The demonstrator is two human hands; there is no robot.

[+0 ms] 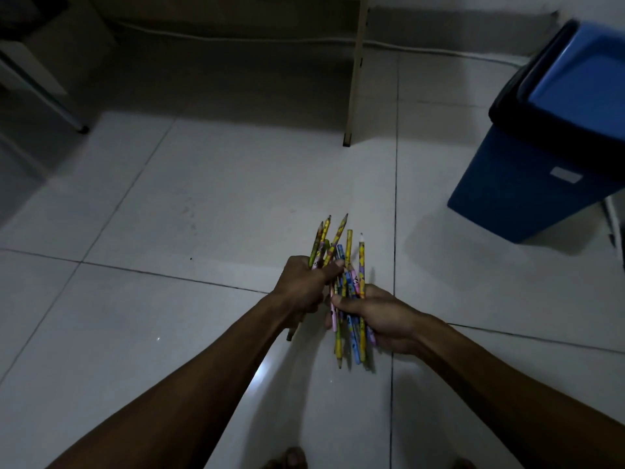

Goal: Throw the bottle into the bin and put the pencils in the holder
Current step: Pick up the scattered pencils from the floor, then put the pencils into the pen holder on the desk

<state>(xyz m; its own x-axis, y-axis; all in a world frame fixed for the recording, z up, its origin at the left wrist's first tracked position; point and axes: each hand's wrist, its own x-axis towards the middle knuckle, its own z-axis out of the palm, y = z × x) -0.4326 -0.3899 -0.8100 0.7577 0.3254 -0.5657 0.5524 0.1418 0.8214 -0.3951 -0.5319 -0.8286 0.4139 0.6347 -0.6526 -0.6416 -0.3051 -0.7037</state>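
Both of my hands hold a bundle of several colourful pencils [348, 265] above the tiled floor. My left hand [304, 289] grips the yellow and green ones fanning up to the left. My right hand [382, 319] closes on the blue, pink and yellow ones, whose tips hang below it. A blue bin [527, 184] with a black rim and blue lid stands at the right. No bottle and no pencil holder are in view.
A wooden table leg [353, 96] stands on the floor ahead, with a white cable [236, 38] along the wall base. A metal furniture leg [50, 99] slants at the left. White floor tiles [169, 214] spread all around. My toes show at the bottom edge.
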